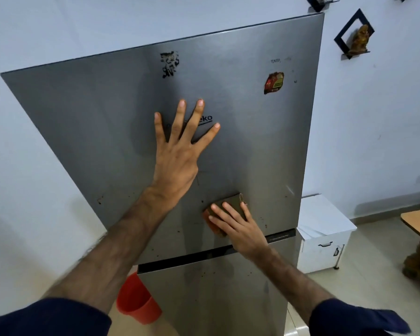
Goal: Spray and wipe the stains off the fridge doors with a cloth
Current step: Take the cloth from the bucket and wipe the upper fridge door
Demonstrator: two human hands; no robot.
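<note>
1. Fridge doors: the upper door (228,146) fills our view, with the lower door (216,294) beneath it.
2. We press the cloth (224,213), folded into a pad, flat against the upper door near its bottom edge with our right hand (240,229), fingers extended and close together on it.
3. We brace our left hand (177,154) on the door, fingers spread wide, holding nothing.
4. Dark specks (264,223) lie just right of the cloth; the right hand is nearer, so we judge the next stroke goes rightward.
5. A black smudge (169,64) sits well above both hands.
</note>
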